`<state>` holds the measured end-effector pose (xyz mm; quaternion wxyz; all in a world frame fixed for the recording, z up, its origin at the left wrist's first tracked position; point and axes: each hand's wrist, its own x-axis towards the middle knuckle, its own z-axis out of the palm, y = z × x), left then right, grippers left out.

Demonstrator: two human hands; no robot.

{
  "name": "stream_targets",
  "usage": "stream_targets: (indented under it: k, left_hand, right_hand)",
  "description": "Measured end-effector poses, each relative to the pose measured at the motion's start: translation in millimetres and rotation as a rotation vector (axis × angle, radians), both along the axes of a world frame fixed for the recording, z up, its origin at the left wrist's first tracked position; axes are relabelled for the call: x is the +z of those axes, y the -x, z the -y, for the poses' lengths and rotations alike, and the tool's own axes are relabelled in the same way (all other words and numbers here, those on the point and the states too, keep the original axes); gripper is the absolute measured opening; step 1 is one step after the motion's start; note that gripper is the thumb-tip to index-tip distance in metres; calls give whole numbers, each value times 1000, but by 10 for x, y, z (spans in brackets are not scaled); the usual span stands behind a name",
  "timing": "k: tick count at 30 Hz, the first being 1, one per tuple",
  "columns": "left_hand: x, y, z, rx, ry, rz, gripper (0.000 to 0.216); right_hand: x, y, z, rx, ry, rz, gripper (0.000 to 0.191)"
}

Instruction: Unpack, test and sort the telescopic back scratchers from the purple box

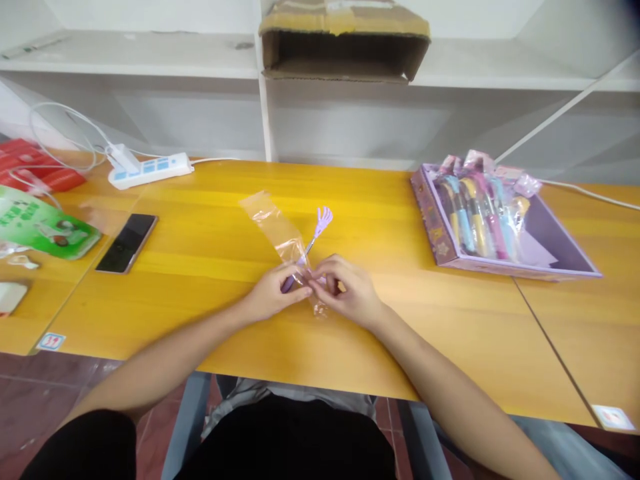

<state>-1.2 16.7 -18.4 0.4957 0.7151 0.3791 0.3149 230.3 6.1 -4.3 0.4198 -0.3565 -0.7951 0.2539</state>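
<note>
A clear plastic bag [273, 223] stretches slantwise across the middle of the table, between my two hands. My left hand [273, 290] is closed, thumb and fingers pinching the bag. From the right, my right hand [350, 287] pinches the same film close to the left fingertips. A small purple back scratcher [324, 220] with a hand-shaped head and metal shaft points away from me. Its purple handle runs down by my left fingers; whether it lies inside the bag or under it I cannot tell.
On the right stands a purple tray box [570, 257] holding several wrapped back scratchers [475, 213]. To the left are a phone [127, 243], a green packet [45, 223] and a white power strip [155, 170] with cables. A cardboard box [345, 23] sits on the shelf above.
</note>
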Motion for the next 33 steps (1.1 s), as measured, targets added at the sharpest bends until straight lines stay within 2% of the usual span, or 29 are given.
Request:
stream_targets:
  k: [2,6,8,12,15,19,21,23,26,29,33]
  left_hand:
    - [14,-15,31,2,-2,-12,21]
    - [64,3,55,-50,21,-17,19]
    - [88,10,66,-95,53,-16,21]
    - [118,-13,94,-205,148,-30,23]
    - [147,-30,91,-210,202,45,24]
    - [163,15,18,-133,254,240,27]
    - [134,58,-36,-42,316,351,33]
    - [94,94,-89,85,363,458,38]
    - [58,118,-155,251,371,570,40]
    - [67,128,-210,366,363,638,42]
    - [95,165,-272,469,347,675,42]
  right_hand:
    - [-25,12,10,47,78,-68,16]
    - [-90,-7,-45,-23,430,-278,25]
    - [-126,4,-78,12,557,-307,37]
    - [-178,36,-107,97,582,-311,41]
    - [-173,-5,-136,79,584,-324,43]
    - [-89,-187,-239,-182,420,-435,40]
    - [-33,-299,-285,-252,367,-490,41]
    - [6,-391,-296,-228,396,-537,42]
    - [28,-451,-232,-109,506,-519,43]
    - [54,-421,-133,16,543,-281,47]
    - [121,-339,-79,105,406,100,51]
